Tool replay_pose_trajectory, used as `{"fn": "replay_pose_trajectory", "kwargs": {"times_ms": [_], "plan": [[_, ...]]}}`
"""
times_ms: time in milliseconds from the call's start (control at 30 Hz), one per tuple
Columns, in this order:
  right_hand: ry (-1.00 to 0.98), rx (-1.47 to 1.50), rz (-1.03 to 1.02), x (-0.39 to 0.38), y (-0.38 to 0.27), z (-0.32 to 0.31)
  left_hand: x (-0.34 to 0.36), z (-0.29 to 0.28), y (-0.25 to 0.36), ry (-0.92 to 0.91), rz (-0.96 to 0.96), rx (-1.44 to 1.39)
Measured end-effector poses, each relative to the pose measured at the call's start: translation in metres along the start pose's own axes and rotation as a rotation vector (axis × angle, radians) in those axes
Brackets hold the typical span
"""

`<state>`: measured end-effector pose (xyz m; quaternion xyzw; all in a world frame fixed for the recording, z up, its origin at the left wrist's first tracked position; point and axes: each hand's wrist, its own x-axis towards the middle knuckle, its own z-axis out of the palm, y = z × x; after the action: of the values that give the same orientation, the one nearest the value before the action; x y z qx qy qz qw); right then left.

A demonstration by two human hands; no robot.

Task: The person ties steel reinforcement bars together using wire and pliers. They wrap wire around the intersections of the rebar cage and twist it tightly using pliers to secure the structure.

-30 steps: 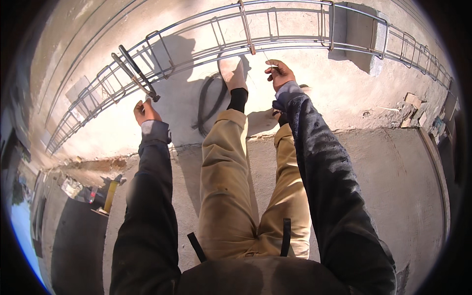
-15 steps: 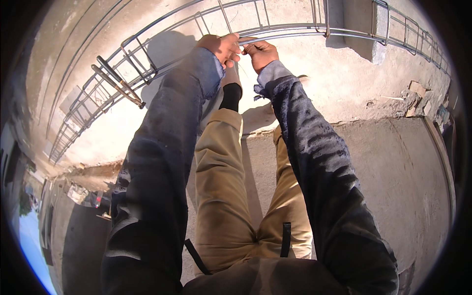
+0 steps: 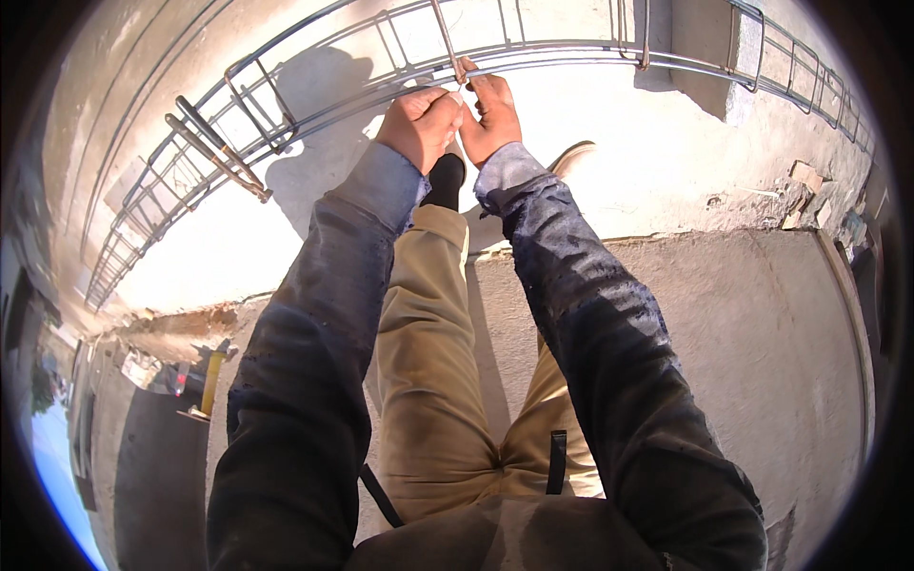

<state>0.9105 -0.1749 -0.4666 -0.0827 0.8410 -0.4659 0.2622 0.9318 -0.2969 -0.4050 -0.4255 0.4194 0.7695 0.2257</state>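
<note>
A long rebar cage of steel bars and square stirrups runs across the far side, curving with the lens. At one stirrup my two hands meet, almost touching. My left hand is closed in a pinch just below the bars, on a thin pale strand that looks like tie wire. Beside it, my right hand has its fingers up around the bar where the stirrup crosses; its fingertips are partly hidden. Pincers with two long handles hang on the cage to the left.
A concrete block stands behind the cage at right. Loose bars lie far left. Broken pieces of rubble sit at the right by a slab edge. My legs stretch forward below the cage, with one shoe showing.
My left hand has curled tighter and dropped slightly below the bars. My right hand has shifted left and turned upright against the stirrup. The view has shifted slightly.
</note>
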Motion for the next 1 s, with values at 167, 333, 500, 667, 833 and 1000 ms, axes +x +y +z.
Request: {"fn": "replay_pose_trajectory", "kwargs": {"times_ms": [167, 333, 500, 667, 833, 1000], "plan": [[0.009, 0.065, 0.032, 0.006, -0.009, 0.0, -0.004, -0.009, -0.016, 0.021, 0.108, 0.092], [-0.001, 0.007, -0.033, 0.008, -0.003, 0.002, -0.006, -0.013, -0.018, 0.117, 0.351, 0.715], [-0.127, -0.099, -0.1, 0.015, 0.002, -0.011, 0.023, -0.033, -0.052, 0.32, 0.658, 1.092], [-0.302, -0.161, -0.053, 0.024, -0.004, -0.028, 0.043, -0.027, -0.061, 0.41, 0.661, 0.979], [-0.083, -0.274, -0.022, 0.017, -0.004, -0.009, 0.006, -0.013, -0.024, 0.367, 0.405, 1.379], [0.032, -0.248, 0.061, 0.011, -0.022, 0.003, 0.038, -0.04, 0.018, 0.265, 0.609, 1.598]]}}
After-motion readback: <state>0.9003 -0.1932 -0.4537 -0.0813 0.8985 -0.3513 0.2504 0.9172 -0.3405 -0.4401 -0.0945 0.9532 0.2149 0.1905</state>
